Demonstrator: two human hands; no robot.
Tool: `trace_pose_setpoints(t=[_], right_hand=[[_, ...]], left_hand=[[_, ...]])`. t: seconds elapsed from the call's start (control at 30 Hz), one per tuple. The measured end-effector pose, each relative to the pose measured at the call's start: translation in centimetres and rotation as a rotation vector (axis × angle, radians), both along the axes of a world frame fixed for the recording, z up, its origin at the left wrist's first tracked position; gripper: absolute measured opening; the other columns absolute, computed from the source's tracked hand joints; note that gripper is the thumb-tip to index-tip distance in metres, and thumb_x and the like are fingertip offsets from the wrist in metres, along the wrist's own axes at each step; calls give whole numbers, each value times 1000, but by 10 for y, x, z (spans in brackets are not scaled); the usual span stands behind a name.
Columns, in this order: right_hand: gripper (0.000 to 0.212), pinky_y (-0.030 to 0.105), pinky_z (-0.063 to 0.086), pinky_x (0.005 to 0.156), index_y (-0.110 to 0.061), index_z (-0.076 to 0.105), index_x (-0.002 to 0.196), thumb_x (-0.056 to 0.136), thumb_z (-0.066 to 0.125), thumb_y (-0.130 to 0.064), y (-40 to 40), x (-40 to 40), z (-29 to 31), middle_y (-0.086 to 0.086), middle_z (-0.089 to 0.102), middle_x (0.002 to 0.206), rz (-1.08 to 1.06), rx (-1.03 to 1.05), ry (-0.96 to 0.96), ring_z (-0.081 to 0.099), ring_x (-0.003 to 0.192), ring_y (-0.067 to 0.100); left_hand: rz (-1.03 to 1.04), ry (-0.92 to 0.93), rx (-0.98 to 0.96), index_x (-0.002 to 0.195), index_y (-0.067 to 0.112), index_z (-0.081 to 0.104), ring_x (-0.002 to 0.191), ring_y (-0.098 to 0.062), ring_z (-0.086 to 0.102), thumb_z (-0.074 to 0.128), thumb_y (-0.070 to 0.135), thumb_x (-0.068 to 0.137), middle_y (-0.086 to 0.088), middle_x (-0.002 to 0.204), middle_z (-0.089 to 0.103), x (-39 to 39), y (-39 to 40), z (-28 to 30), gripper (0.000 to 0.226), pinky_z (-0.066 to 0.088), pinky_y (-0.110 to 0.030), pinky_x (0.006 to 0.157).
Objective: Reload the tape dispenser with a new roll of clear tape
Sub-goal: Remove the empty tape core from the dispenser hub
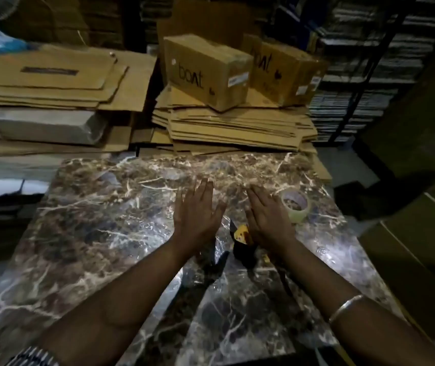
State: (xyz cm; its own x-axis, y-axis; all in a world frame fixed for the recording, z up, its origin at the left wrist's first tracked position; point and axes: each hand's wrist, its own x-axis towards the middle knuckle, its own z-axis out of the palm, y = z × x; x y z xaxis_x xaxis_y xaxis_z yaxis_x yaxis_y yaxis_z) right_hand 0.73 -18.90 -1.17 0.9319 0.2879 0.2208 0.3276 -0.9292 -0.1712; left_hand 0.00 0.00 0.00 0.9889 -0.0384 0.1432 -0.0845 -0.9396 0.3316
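Clear tape roll (296,205) flat, near black-and-yellow dispenser (243,240).

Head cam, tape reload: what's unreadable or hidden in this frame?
- Tape dispenser, head view: mostly covered by the right hand and wrist; whether it already holds a roll can't be told.
- Clear tape roll: near edge hidden behind the right hand; its loose end is too faint to find.
- Box labels: too small and blurred to read.
- Left hand: palm faces down, underside unseen.

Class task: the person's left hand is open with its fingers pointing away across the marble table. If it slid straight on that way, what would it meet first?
Probably bare marble table, then the stack of flattened cardboard at the far edge. The left hand holds nothing; depth is uncertain.
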Motion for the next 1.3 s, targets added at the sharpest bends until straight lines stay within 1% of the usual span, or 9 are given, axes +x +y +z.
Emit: trace_pose_setpoints(t=[0.17,0.27,0.43,0.57,0.73,0.97,1.1,1.23,1.3], right_hand=[[54,46,47,91,1,56,132,94,50,-37,-27,-3,-40,23,56,135,-247,159,70,54,121,43],[49,42,45,78,-3,55,122,95,55,-44,-41,-3,-60,19,55,125,-413,230,85,55,109,39],[48,49,56,79,-9,48,123,94,61,-44,-49,6,-72,14,65,108,-568,580,209,64,96,35],[45,46,57,69,-4,63,113,87,70,-40,-60,29,-68,18,70,104,-669,763,365,68,87,32],[48,32,45,63,-1,55,134,97,64,-29,-58,26,-69,16,62,109,-627,714,455,57,79,25],[21,44,49,79,1,56,111,98,53,-15,-40,-3,-52,18,57,98,-550,648,487,60,95,36],[15,36,47,72,2,55,109,98,52,-9,-34,-8,-46,16,54,99,-551,654,470,55,84,28],[21,27,41,54,-3,57,80,100,54,-9,-30,-1,-48,17,58,90,-496,743,375,51,66,19],[19,24,41,48,-1,63,90,101,53,-12,-23,7,-51,19,65,93,-455,826,340,53,66,18]], left_hand=[[1,90,-202,153,17,31,154,-21,6,27,55,100,-1,164,23,7,-30,-61,66,0,-49,122],[15,67,-409,148,13,40,149,-27,23,32,49,102,-7,158,36,14,-50,-86,58,17,-45,119],[68,66,-732,121,22,63,114,-32,58,30,52,101,-10,122,66,18,-70,-102,49,46,-41,94],[32,-20,-709,105,17,69,99,-32,62,27,58,99,-11,105,71,20,-65,-108,59,50,-43,87],[-58,-33,-821,110,21,69,101,-26,64,44,63,88,-3,110,70,-4,-54,-123,53,53,-49,90],[-82,6,-926,119,17,68,105,-20,66,58,57,89,-2,116,71,-27,-40,-125,52,54,-40,91],[-129,-11,-909,119,10,67,95,-18,63,55,50,95,-7,107,71,-30,-36,-125,48,44,-27,70],[-110,-17,-978,126,11,64,103,-22,63,52,35,100,-4,111,70,-25,-30,-124,37,50,-38,87],[-60,-42,-1041,123,12,65,98,-24,63,52,32,100,-4,101,70,-19,-25,-124,34,51,-40,86]])
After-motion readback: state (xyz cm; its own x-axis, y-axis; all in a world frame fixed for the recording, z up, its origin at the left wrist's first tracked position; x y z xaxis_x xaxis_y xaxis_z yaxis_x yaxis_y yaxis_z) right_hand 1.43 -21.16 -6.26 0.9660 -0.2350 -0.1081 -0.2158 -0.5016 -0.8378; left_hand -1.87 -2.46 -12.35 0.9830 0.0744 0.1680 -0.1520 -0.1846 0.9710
